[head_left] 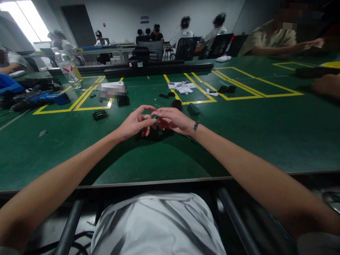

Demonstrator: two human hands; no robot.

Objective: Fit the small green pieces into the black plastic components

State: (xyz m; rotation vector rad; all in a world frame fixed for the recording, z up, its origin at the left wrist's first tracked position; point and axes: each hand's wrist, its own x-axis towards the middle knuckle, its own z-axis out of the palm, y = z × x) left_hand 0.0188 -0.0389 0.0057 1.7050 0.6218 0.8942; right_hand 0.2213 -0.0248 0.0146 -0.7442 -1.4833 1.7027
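While the left hand (137,122) met the right hand (176,120), a small glossy green piece (154,117) sat between their fingertips

Nearest was the pale grey cloth (161,230) over the person's lap, then the edge of a flat green tabletop (52,145). Above its near part both hands were narrowed, fingertips closed on the small glossy green piece, whose shape and material they mostly hid. A dark bracelet (196,125) circled the right wrist. The step in hand appeared to be close fingertip work on that piece; the next move seemed to call for one hand to steady it while the other adjusted its hold.

Just beyond the right hand lay a dark blocky object (177,104) and a dark green rounded piece (193,109). Apart from the left hand, on its left, rested a glossy black-and-green block (100,115). Farther out were crumpled white papers (185,87), amid yellow tape outlines (235,98), and a clear plastic bottle (69,71). Past these ran a long black bar (163,66), with a black mesh chair (186,48) behind it.
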